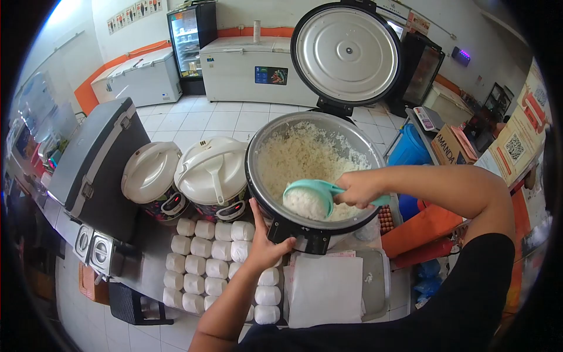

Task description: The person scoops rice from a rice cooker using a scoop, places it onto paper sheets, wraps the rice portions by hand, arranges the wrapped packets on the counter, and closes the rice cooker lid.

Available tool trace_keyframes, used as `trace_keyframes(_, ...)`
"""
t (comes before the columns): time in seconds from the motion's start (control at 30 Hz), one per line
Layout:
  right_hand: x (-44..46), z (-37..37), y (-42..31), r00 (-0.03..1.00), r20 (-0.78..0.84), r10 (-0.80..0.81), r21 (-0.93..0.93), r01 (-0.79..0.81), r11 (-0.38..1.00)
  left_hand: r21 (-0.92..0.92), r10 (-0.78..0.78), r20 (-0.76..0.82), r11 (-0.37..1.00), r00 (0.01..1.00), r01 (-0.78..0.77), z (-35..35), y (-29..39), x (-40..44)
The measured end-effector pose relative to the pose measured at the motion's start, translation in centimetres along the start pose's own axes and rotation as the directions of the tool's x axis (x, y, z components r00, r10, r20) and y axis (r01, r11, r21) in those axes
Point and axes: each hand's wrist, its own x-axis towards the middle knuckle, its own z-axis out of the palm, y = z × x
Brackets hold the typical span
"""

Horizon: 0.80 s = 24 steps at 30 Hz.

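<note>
A large open cooker [253, 176] full of white rice [293, 149] stands at the middle of the table. My right hand [359, 189] is wrapped round the handle of a teal scoop [328, 189], whose bowl is heaped with rice inside the cooker near its front wall. My left hand [267, 243] rests against the cooker's front left outside, thumb and fingers spread apart. Beside and below that hand, rows of white wrapped bundles [215, 268] sit on the table; my left forearm covers some. White paper sheets [325, 290] lie in front of the cooker on a grey tray [375, 281].
The cooker's round lid [346, 56] stands raised behind it. Two white-lidded cookers [214, 170] and a grey cool box [105, 164] stand left. Small metal containers [102, 252] sit at the left edge. Eggs [386, 218] and an orange item [422, 232] are right.
</note>
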Motion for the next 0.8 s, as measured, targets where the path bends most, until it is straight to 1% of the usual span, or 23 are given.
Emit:
trace_keyframes(0.03, 0.0, -0.3, 0.6, 0.999, 0.032, 0.011, 0.100, -0.014, 0.995, -0.020, -0.001, -0.010, 1.000, 1.000, 0.001, 0.0, 0.2, 0.1)
trace_keyframes(0.07, -0.3, -0.5, 1.3, 0.995, 0.100, 0.005, 0.252, -0.030, 0.967, -0.041, -0.004, -0.019, 0.999, 1.000, 0.003, 0.1, 0.4, 0.1)
trace_keyframes(0.1, -0.6, -0.4, 1.9, 0.994, 0.105, 0.007, 0.251, -0.033, 0.967, -0.043, -0.008, -0.022, 0.999, 1.000, 0.007, 0.0, 0.0, 0.1)
trace_keyframes(0.17, -1.7, 0.2, 3.1, 0.970, 0.217, -0.106, 0.508, -0.019, 0.861, 0.041, 0.028, -0.065, 0.999, 0.997, -0.026, -0.1, -1.0, -0.5)
trace_keyframes(0.2, -2.5, 1.0, 3.8, 0.968, 0.196, -0.158, 0.583, 0.014, 0.812, -0.066, -0.052, -0.117, 0.997, 0.992, 0.045, 0.5, -0.8, -1.5)
trace_keyframes(0.23, -3.4, 1.8, 4.4, 0.967, 0.205, -0.150, 0.583, 0.003, 0.813, -0.118, -0.113, -0.160, 0.988, 0.981, 0.095, 1.1, -0.4, -2.8)
trace_keyframes(0.3, -5.5, 4.1, 5.9, 0.962, 0.190, -0.196, 0.710, 0.004, 0.705, -0.071, -0.240, -0.153, 0.970, 0.959, 0.232, 1.5, -2.4, -7.1)
trace_keyframes(0.33, -6.4, 5.9, 7.1, 0.959, 0.190, -0.208, 0.791, -0.025, 0.611, -0.052, -0.236, -0.127, 0.971, 0.963, 0.232, 2.0, -3.4, -9.3)
trace_keyframes(0.37, -7.0, 7.8, 8.3, 0.957, 0.210, -0.198, 0.795, -0.050, 0.604, -0.035, -0.239, -0.101, 0.971, 0.966, 0.237, 2.7, -4.2, -11.6)
trace_keyframes(0.43, -7.7, 12.1, 10.9, 0.949, 0.230, -0.217, 0.857, -0.091, 0.507, 0.072, -0.287, -0.054, 0.954, 0.956, 0.291, 4.5, -4.8, -16.5)
trace_keyframes(0.47, -7.4, 14.4, 12.1, 0.940, 0.287, -0.183, 0.834, -0.151, 0.531, 0.209, -0.258, 0.005, 0.945, 0.966, 0.252, 5.3, -5.5, -18.6)
trace_keyframes(0.5, -6.7, 16.7, 13.4, 0.930, 0.321, -0.179, 0.837, -0.189, 0.513, 0.340, -0.236, 0.073, 0.919, 0.969, 0.198, 6.0, -5.8, -20.3)
trace_keyframes(0.53, -5.6, 19.3, 15.0, 0.908, 0.411, -0.082, 0.819, -0.329, 0.470, 0.423, -0.270, 0.129, 0.885, 0.954, 0.193, 6.8, -5.4, -21.4)
trace_keyframes(0.57, -4.4, 22.0, 16.5, 0.866, 0.501, 0.009, 0.786, -0.459, 0.413, 0.421, -0.308, 0.131, 0.878, 0.942, 0.228, 7.8, -5.5, -22.3)
trace_keyframes(0.6, -2.7, 24.4, 18.1, 0.857, 0.516, 0.017, 0.760, -0.466, 0.453, 0.654, -0.348, 0.178, 0.741, 0.920, 0.153, 8.7, -6.0, -22.9)
trace_keyframes(0.63, -1.2, 26.6, 19.2, 0.847, 0.531, 0.014, 0.756, -0.481, 0.445, 0.831, -0.387, 0.217, 0.554, 0.896, 0.039, 9.5, -6.5, -23.4)
trace_keyframes(0.67, 0.4, 28.5, 20.0, 0.884, 0.442, 0.149, 0.698, -0.444, 0.562, 0.832, -0.398, 0.213, 0.552, 0.892, 0.048, 10.1, -6.9, -24.0)
trace_keyframes(0.7, 1.7, 29.3, 20.7, 0.911, 0.318, 0.263, 0.615, -0.410, 0.674, 0.874, -0.450, 0.220, 0.485, 0.865, 0.030, 10.5, -7.4, -24.1)
trace_keyframes(0.73, 2.9, 29.3, 21.4, 0.913, 0.316, 0.258, 0.612, -0.403, 0.680, 0.910, -0.498, 0.221, 0.414, 0.838, 0.006, 10.7, -7.7, -24.0)
trace_keyframes(0.77, 4.1, 28.9, 22.2, 0.948, 0.208, 0.242, 0.460, -0.313, 0.831, 0.913, -0.497, 0.215, 0.409, 0.841, 0.008, 10.7, -7.9, -23.9)
trace_keyframes(0.8, 4.3, 28.7, 22.3, 0.973, 0.108, 0.205, 0.275, -0.227, 0.934, 0.913, -0.503, 0.208, 0.408, 0.839, 0.019, 10.7, -8.1, -24.1)
